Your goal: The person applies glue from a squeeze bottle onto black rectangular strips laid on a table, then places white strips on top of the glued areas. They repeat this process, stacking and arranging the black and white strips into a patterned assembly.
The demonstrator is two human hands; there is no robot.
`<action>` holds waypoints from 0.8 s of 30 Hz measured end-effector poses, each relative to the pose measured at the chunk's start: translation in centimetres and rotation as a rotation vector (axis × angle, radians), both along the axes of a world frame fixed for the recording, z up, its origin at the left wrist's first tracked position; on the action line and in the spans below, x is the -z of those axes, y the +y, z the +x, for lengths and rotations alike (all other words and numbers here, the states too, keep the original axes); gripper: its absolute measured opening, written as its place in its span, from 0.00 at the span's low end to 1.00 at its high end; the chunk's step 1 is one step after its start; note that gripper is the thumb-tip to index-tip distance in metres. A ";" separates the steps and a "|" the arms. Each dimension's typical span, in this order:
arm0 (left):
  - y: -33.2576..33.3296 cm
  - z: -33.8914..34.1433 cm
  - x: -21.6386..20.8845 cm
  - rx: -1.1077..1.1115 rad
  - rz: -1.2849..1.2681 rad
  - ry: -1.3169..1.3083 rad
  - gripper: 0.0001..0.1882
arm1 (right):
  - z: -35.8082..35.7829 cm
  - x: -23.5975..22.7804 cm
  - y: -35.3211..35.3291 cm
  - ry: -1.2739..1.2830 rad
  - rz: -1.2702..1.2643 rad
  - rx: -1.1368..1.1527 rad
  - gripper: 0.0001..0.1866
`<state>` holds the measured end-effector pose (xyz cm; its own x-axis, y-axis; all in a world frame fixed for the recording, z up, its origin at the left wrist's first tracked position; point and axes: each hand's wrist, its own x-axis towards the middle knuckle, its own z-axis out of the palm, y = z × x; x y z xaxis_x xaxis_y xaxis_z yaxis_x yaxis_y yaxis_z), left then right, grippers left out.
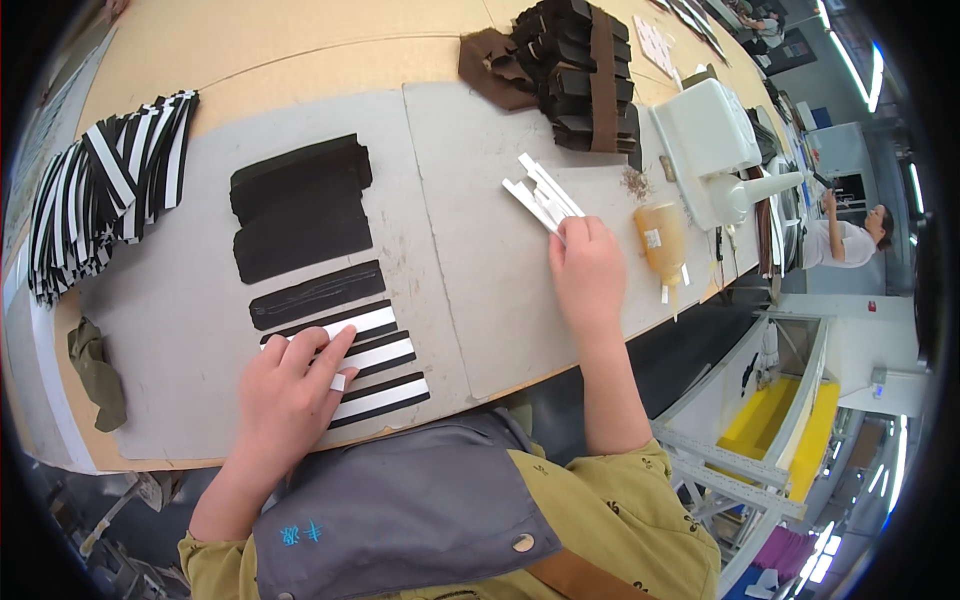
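My left hand (pixel 290 385) is bent over a row of black strips, its fingertips on a white strip (pixel 375 322) lying along one black piece. A short white end (pixel 338 381) sticks out between its thumb and fingers. Nearer me lie two more black pieces with white strips (pixel 385 398). Beyond them is a black strip (pixel 315 294) with a shiny line along it, then a stack of black pieces (pixel 300 210). To the right, my right hand (pixel 590 270) has its fingers closed at the near end of a small pile of white strips (pixel 540 195).
A bundle of black-and-white strips (pixel 110 190) lies far left, above an olive cloth (pixel 97 375). At the back sits a tied dark bundle (pixel 585 80). An amber glue bottle (pixel 660 243) and a white container (pixel 705 145) stand right. A person (pixel 845 240) is farther off.
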<state>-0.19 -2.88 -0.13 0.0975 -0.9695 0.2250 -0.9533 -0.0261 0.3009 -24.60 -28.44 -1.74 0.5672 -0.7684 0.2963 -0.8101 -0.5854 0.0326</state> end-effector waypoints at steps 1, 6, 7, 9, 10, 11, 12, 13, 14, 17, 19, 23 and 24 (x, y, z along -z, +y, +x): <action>0.1 0.0 0.1 -0.005 0.000 0.003 0.24 | 0.0 0.4 -0.1 0.025 -0.029 -0.010 0.07; 0.8 -0.1 -0.3 -0.038 -0.044 0.023 0.25 | 0.2 -0.3 0.9 -0.015 -0.126 -0.098 0.07; 1.1 -0.2 -0.5 -0.054 -0.053 0.046 0.26 | 0.3 -0.8 1.6 -0.029 -0.115 -0.114 0.07; 1.5 -0.4 -0.8 -0.074 -0.073 0.068 0.26 | 0.3 -1.1 2.6 -0.077 -0.071 -0.175 0.06; 1.6 -0.3 -0.8 -0.075 -0.088 0.070 0.25 | 0.3 -1.3 2.8 -0.097 -0.054 -0.201 0.05; 1.7 -0.3 -0.9 -0.076 -0.104 0.071 0.25 | 0.2 -1.5 2.8 -0.116 -0.060 -0.211 0.05; 1.7 -0.4 -1.0 -0.069 -0.110 0.067 0.25 | 0.1 -1.8 2.8 -0.135 -0.066 -0.221 0.04; 1.7 -0.5 -1.2 -0.064 -0.117 0.062 0.24 | 0.0 -2.1 2.6 -0.156 -0.074 -0.232 0.04; 1.7 -0.5 -1.3 -0.059 -0.124 0.057 0.24 | 0.0 -2.4 2.5 -0.176 -0.055 -0.253 0.04; 1.7 -0.8 -1.6 -0.054 -0.136 0.050 0.23 | -0.4 -3.5 1.9 -0.230 0.052 -0.291 0.04; 1.6 -0.9 -1.9 -0.053 -0.145 0.056 0.23 | -0.8 -4.0 1.5 -0.258 0.189 -0.280 0.05; 1.6 -1.1 -2.1 -0.051 -0.158 0.054 0.24 | -0.9 -3.7 1.5 -0.650 0.781 -0.097 0.06; 1.6 -1.2 -2.1 -0.051 -0.156 0.052 0.24 | -0.6 -4.1 1.3 -0.668 0.860 -0.059 0.07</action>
<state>-1.41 -1.27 1.99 0.1613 -0.9166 0.3658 -0.9350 -0.0233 0.3540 -25.22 -27.12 2.40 0.5342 -0.8429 -0.0646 -0.4816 -0.2406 -0.8427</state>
